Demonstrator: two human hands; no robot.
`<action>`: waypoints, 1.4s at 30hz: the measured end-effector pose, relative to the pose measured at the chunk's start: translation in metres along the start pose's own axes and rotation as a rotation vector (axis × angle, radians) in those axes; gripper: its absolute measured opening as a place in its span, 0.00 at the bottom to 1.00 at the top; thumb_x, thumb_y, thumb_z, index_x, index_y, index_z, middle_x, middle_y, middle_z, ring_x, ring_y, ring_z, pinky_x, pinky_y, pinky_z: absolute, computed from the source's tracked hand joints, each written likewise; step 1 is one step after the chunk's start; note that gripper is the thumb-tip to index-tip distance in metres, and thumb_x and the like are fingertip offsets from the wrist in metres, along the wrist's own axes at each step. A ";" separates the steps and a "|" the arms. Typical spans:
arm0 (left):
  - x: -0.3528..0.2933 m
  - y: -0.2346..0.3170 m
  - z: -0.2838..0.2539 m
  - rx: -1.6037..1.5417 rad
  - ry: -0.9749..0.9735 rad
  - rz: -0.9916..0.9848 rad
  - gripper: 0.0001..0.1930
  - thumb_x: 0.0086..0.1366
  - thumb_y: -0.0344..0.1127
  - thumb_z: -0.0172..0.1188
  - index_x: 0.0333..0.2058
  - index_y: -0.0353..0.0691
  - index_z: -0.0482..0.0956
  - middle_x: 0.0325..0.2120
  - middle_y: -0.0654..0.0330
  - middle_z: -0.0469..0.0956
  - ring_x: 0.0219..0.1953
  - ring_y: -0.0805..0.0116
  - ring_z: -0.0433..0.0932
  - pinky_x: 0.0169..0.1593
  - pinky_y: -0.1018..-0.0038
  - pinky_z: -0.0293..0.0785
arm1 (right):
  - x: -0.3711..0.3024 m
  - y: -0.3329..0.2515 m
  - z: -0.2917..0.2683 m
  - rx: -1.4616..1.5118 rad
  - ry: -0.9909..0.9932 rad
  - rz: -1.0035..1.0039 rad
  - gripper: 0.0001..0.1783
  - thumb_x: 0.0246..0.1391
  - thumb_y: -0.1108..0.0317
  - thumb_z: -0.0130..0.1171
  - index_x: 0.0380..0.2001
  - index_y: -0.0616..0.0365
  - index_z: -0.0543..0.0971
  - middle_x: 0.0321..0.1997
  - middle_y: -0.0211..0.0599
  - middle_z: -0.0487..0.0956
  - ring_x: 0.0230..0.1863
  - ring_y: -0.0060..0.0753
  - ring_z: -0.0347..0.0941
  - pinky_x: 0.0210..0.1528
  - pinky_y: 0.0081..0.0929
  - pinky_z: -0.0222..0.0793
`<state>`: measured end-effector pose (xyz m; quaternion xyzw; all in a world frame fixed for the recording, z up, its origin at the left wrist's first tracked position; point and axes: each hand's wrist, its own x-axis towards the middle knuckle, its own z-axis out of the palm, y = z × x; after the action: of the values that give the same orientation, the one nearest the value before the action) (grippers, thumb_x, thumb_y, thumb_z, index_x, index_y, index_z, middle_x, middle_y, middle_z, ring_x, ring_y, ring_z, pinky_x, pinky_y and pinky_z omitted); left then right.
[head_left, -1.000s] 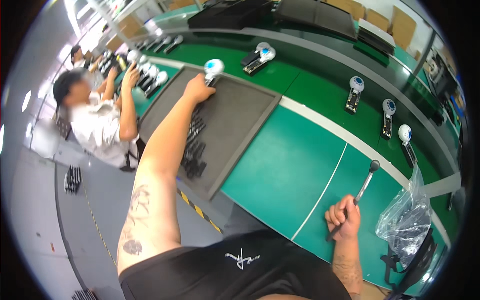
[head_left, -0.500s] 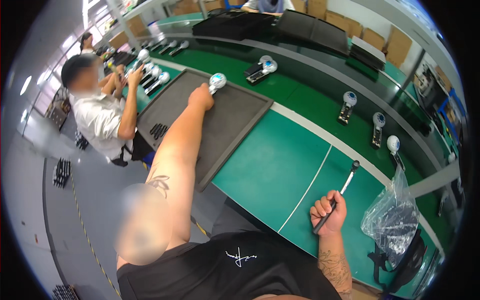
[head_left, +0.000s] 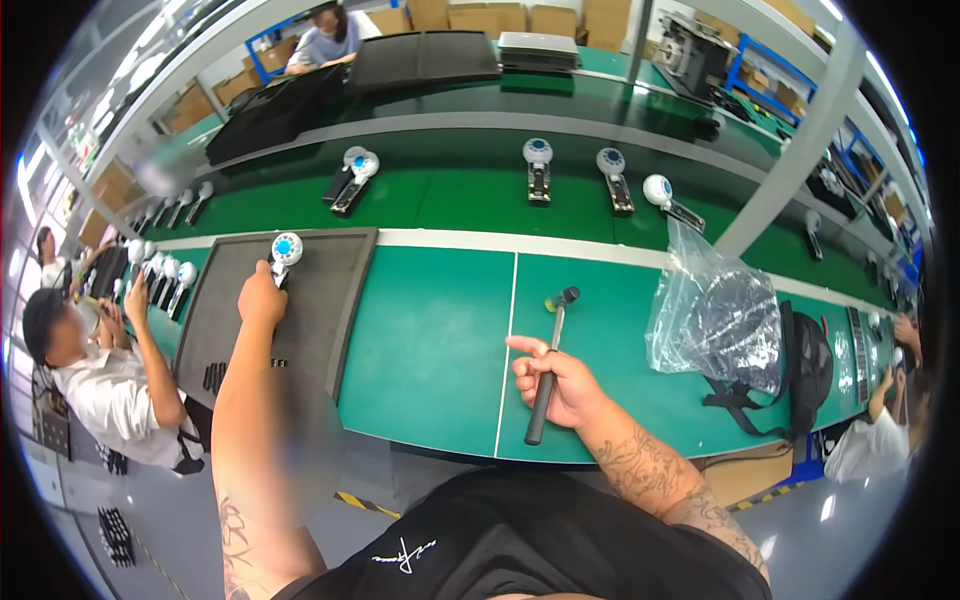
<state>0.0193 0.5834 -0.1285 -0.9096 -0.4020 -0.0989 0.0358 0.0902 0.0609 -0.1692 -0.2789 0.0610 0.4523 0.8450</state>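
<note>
My left hand [head_left: 262,297] is closed around the lower part of a device with a round white head [head_left: 287,250] and a blue-ringed face, above the far part of a dark grey tray [head_left: 318,300]. My grip hides most of the device's body. My right hand [head_left: 566,388] grips the black handle of a small mallet [head_left: 541,405], over the green tabletop. The mallet has a metal shaft, and its head, one end black and the other yellowish, points away from me. My right index finger sticks out to the left while the other fingers hold the handle.
Small black parts [head_left: 214,376] lie in the tray. Along the green belt [head_left: 450,200] stand several similar white-headed devices [head_left: 538,165]. A clear plastic bag [head_left: 705,320] and black backpack [head_left: 808,375] lie at right. A slanted grey post [head_left: 790,130] rises there. A co-worker [head_left: 110,360] works at left.
The view has swung to the right. My right index finger has stretched out from the mallet handle. My left hand still holds the device over the tray.
</note>
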 end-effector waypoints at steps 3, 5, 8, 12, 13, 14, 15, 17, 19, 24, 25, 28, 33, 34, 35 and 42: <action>-0.047 0.055 -0.037 -0.171 0.115 0.268 0.21 0.59 0.28 0.64 0.52 0.41 0.72 0.40 0.46 0.85 0.42 0.39 0.84 0.45 0.49 0.79 | 0.001 0.004 -0.002 0.073 -0.014 0.061 0.11 0.70 0.67 0.57 0.49 0.59 0.81 0.25 0.34 0.76 0.20 0.19 0.61 0.23 0.16 0.60; -0.105 0.102 -0.070 -0.369 0.156 0.548 0.24 0.52 0.24 0.65 0.50 0.41 0.76 0.44 0.50 0.85 0.45 0.42 0.83 0.46 0.54 0.79 | 0.004 0.002 -0.008 0.044 -0.132 0.134 0.17 0.71 0.66 0.56 0.57 0.64 0.78 0.27 0.33 0.77 0.20 0.15 0.61 0.20 0.13 0.57; -0.193 0.155 -0.112 -0.209 0.011 1.058 0.20 0.49 0.28 0.70 0.44 0.45 0.80 0.39 0.60 0.82 0.38 0.55 0.79 0.42 0.63 0.76 | -0.006 0.004 -0.010 -0.019 -0.194 0.170 0.20 0.73 0.65 0.56 0.61 0.67 0.77 0.27 0.32 0.77 0.19 0.12 0.60 0.17 0.12 0.54; -0.251 0.190 -0.128 -0.432 0.351 1.559 0.06 0.62 0.35 0.63 0.38 0.51 0.77 0.34 0.69 0.77 0.32 0.69 0.75 0.38 0.72 0.72 | -0.014 0.028 -0.007 -0.173 -0.264 0.282 0.20 0.75 0.63 0.56 0.59 0.69 0.76 0.26 0.30 0.75 0.17 0.09 0.57 0.14 0.10 0.49; -0.256 0.190 -0.132 -0.416 0.354 1.589 0.07 0.63 0.36 0.64 0.39 0.51 0.77 0.34 0.69 0.77 0.33 0.70 0.75 0.38 0.72 0.72 | -0.017 0.033 -0.011 -0.155 -0.327 0.283 0.19 0.75 0.63 0.57 0.57 0.68 0.76 0.26 0.30 0.74 0.17 0.09 0.57 0.14 0.10 0.49; -0.258 0.191 -0.135 -0.405 0.362 1.614 0.07 0.63 0.36 0.64 0.39 0.51 0.77 0.35 0.69 0.78 0.33 0.70 0.75 0.38 0.73 0.71 | -0.019 0.036 -0.017 -0.142 -0.387 0.286 0.18 0.75 0.63 0.57 0.56 0.68 0.76 0.26 0.29 0.73 0.16 0.09 0.56 0.14 0.10 0.49; -0.260 0.191 -0.138 -0.393 0.369 1.641 0.08 0.63 0.37 0.65 0.39 0.51 0.77 0.36 0.70 0.78 0.34 0.71 0.75 0.38 0.74 0.71 | -0.022 0.037 -0.021 -0.128 -0.447 0.288 0.17 0.74 0.63 0.58 0.54 0.68 0.76 0.25 0.28 0.72 0.16 0.08 0.56 0.14 0.10 0.49; -0.261 0.192 -0.140 -0.375 0.379 1.662 0.08 0.63 0.37 0.65 0.40 0.51 0.77 0.36 0.70 0.79 0.34 0.71 0.75 0.38 0.75 0.71 | -0.024 0.039 -0.025 -0.117 -0.513 0.295 0.16 0.74 0.63 0.59 0.52 0.67 0.76 0.25 0.27 0.72 0.16 0.08 0.55 0.14 0.09 0.49; -0.259 0.196 -0.137 -0.402 0.361 1.675 0.08 0.64 0.37 0.65 0.41 0.51 0.77 0.37 0.71 0.79 0.37 0.72 0.75 0.38 0.75 0.70 | -0.027 0.040 -0.025 -0.091 -0.449 0.280 0.14 0.73 0.65 0.60 0.49 0.66 0.76 0.25 0.26 0.71 0.16 0.08 0.55 0.14 0.09 0.50; -0.264 0.211 -0.130 -0.453 0.345 1.682 0.09 0.65 0.37 0.64 0.44 0.51 0.77 0.39 0.71 0.80 0.42 0.73 0.75 0.40 0.75 0.71 | -0.029 0.031 -0.037 -0.021 -0.392 0.266 0.12 0.70 0.66 0.64 0.47 0.64 0.75 0.24 0.25 0.69 0.16 0.09 0.56 0.15 0.08 0.51; -0.267 0.214 -0.129 -0.468 0.350 1.677 0.10 0.65 0.37 0.64 0.44 0.52 0.77 0.39 0.71 0.80 0.44 0.73 0.76 0.41 0.75 0.71 | -0.030 0.029 -0.041 -0.002 -0.394 0.267 0.13 0.69 0.67 0.64 0.47 0.64 0.75 0.24 0.25 0.69 0.16 0.09 0.56 0.15 0.08 0.52; -0.271 0.217 -0.129 -0.485 0.319 1.683 0.10 0.66 0.37 0.64 0.45 0.52 0.78 0.40 0.71 0.81 0.47 0.72 0.76 0.42 0.75 0.72 | -0.027 0.031 -0.060 0.068 -0.447 0.302 0.13 0.68 0.67 0.65 0.48 0.65 0.75 0.25 0.26 0.70 0.16 0.09 0.57 0.15 0.08 0.53; -0.274 0.224 -0.137 -0.522 0.227 1.721 0.10 0.66 0.36 0.63 0.46 0.51 0.79 0.43 0.71 0.82 0.51 0.70 0.77 0.46 0.73 0.74 | -0.026 0.032 -0.077 0.168 -0.553 0.340 0.15 0.68 0.68 0.65 0.50 0.66 0.76 0.27 0.31 0.75 0.17 0.10 0.58 0.16 0.09 0.54; -0.274 0.225 -0.139 -0.550 0.220 1.716 0.11 0.66 0.36 0.64 0.47 0.51 0.79 0.44 0.71 0.82 0.51 0.68 0.77 0.47 0.73 0.74 | -0.028 0.032 -0.075 0.126 -0.506 0.292 0.16 0.68 0.68 0.65 0.52 0.66 0.77 0.29 0.33 0.76 0.18 0.10 0.58 0.17 0.09 0.54; -0.275 0.225 -0.140 -0.580 0.212 1.709 0.12 0.66 0.36 0.64 0.47 0.50 0.80 0.45 0.71 0.82 0.51 0.67 0.78 0.48 0.72 0.75 | -0.030 0.031 -0.073 0.085 -0.456 0.246 0.16 0.68 0.68 0.65 0.53 0.67 0.77 0.31 0.35 0.78 0.18 0.10 0.58 0.17 0.09 0.54; -0.259 0.186 -0.128 -1.323 -0.630 0.558 0.30 0.59 0.29 0.66 0.61 0.39 0.71 0.47 0.51 0.79 0.45 0.60 0.80 0.50 0.66 0.80 | -0.058 -0.015 -0.040 0.049 -0.325 -0.114 0.22 0.65 0.73 0.66 0.60 0.66 0.77 0.46 0.42 0.83 0.19 0.11 0.56 0.18 0.10 0.53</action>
<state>-0.0331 0.2514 -0.0548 -0.7943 -0.0072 -0.0424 -0.6060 0.0744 -0.0091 -0.1752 -0.1844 -0.0811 0.4413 0.8745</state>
